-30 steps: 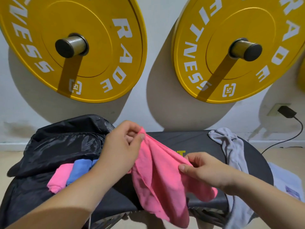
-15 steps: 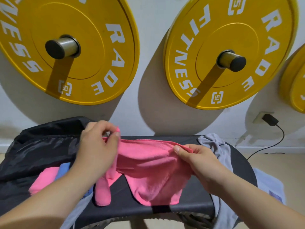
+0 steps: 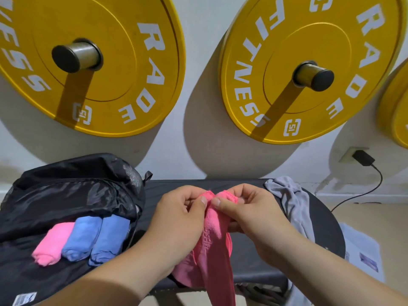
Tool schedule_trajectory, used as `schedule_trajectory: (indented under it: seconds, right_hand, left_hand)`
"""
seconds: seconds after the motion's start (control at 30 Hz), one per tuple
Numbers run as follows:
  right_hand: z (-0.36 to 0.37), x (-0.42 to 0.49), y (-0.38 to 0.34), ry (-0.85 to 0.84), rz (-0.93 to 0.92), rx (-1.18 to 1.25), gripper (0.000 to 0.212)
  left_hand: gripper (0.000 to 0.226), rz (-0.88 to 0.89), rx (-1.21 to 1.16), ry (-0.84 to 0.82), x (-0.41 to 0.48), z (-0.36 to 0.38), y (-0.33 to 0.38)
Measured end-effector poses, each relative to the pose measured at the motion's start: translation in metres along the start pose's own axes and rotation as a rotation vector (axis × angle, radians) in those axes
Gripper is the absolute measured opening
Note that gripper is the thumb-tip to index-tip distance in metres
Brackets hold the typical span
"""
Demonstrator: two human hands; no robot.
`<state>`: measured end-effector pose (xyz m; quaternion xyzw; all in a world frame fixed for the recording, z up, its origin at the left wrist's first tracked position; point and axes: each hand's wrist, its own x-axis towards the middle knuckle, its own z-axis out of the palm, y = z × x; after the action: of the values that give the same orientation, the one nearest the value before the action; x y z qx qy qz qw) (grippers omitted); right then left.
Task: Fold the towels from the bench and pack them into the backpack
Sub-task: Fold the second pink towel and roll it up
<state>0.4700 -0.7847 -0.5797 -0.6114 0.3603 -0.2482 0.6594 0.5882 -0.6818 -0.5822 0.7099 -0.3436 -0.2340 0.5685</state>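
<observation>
Mid-fold on the pink towel. My left hand and right hand sit side by side, thumbs nearly touching. Each pinches a top bit of the towel btwn thumb and fingers, so both are grasping cloth, neither one free. The two pinched bits meet right btwn the hands, and the rest hangs below them, over the near edge of the worktop. The hanging part looks bunched, not flat.

Left of the left hand the backpack lies open, w/ three folded towels in a row at its mouth, one pink, two blue. Just right of the right hand a grey towel lies crumpled and draped over the worktop's end, unfolded.

My read: roughly past halfway, two towels to go incl. this one.

Next move, as I judge it: keep both pinches tight, lay the doubled towel flat on the worktop under the hands, smooth it, fold again or roll, then carry it left to the backpack.
</observation>
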Motion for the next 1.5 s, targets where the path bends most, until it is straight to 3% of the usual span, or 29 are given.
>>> schedule_trajectory:
  seconds: [0.2, 0.37, 0.53, 0.7, 0.87, 0.93, 1.03, 1.13, 1.23, 1.33, 1.4, 1.43, 1.5]
  right_hand:
    - [0.004, -0.009, 0.002, 0.008, 0.079, 0.055, 0.015]
    - [0.003, -0.013, -0.005, 0.004, 0.056, 0.035, 0.011]
    - [0.001, -0.011, -0.005, 0.074, 0.104, 0.029, 0.033]
    - [0.004, -0.012, -0.004, 0.056, 0.146, 0.049, 0.010]
    - [0.002, -0.015, -0.005, 0.029, 0.196, 0.140, 0.014]
    - [0.003, -0.016, -0.007, -0.014, 0.200, 0.148, 0.019]
    - [0.006, -0.020, -0.012, -0.152, 0.211, 0.173, 0.046]
    - [0.009, -0.022, -0.017, -0.257, 0.231, 0.237, 0.049]
    - [0.007, -0.020, -0.015, -0.181, 0.189, 0.043, 0.039]
    - [0.000, -0.016, -0.007, -0.033, -0.003, -0.295, 0.034]
    - [-0.004, -0.013, -0.003, -0.119, -0.099, -0.332, 0.052]
    - [-0.006, -0.012, -0.001, -0.167, -0.138, -0.346, 0.050]
    - [-0.008, -0.008, 0.003, -0.195, -0.212, -0.467, 0.025]
  left_hand:
    - [0.009, -0.004, -0.105, 0.053, 0.002, 0.005, 0.001]
    - [0.019, 0.125, 0.049, -0.026, -0.005, 0.008, 0.007]
    - [0.024, 0.133, 0.122, 0.036, -0.004, 0.006, 0.005]
    - [0.019, 0.119, 0.127, 0.016, -0.004, 0.007, -0.001]
    - [0.021, 0.071, 0.087, -0.036, -0.007, 0.010, -0.002]
    - [0.020, 0.066, 0.080, -0.035, -0.008, 0.010, -0.002]
    - [0.017, 0.016, 0.046, -0.037, -0.007, 0.009, -0.003]
    - [0.019, -0.018, 0.058, -0.006, -0.006, 0.007, -0.003]
    - [0.019, -0.021, 0.040, 0.025, -0.002, 0.002, -0.002]
    - [0.018, -0.005, 0.000, -0.049, -0.001, -0.008, 0.009]
    - [0.019, 0.076, -0.019, -0.091, -0.004, -0.015, 0.021]
    - [0.020, 0.130, -0.033, -0.098, -0.005, -0.018, 0.028]
    - [0.024, 0.219, -0.075, -0.071, -0.007, -0.025, 0.040]
